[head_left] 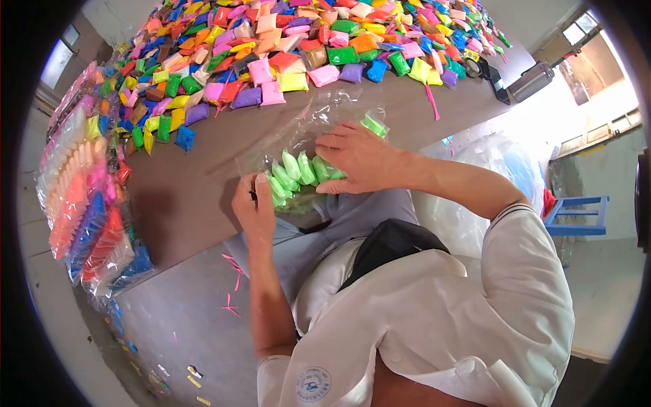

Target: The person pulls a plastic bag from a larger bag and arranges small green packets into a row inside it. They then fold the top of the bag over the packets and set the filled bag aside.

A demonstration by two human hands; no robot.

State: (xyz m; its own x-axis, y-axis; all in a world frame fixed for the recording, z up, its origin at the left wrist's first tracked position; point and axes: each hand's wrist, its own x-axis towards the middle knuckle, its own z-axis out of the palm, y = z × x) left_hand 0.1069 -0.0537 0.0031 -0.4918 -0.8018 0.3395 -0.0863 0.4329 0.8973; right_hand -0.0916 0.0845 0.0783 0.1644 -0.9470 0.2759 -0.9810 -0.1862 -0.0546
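A clear plastic bag [308, 122] lies at the front edge of the table, with a row of bright green packets [290, 167] inside it. My left hand [255, 205] is closed round the bag's left end, its thumb up beside the first packets. My right hand [359, 157] lies across the row from above, thumb on the near side and fingers on the far side, gripping the packets through the film. One more green packet [373, 125] shows beyond my right hand, near the bag's right end. My right palm hides part of the row.
A large heap of colourful small packets [291, 57] covers the far table [183, 210]. Filled clear bags [78, 183] hang at the left edge. A dark metal device [532, 83] sits at the right corner. Pink ties [232, 308] lie below; a blue stool [576, 216] stands right.
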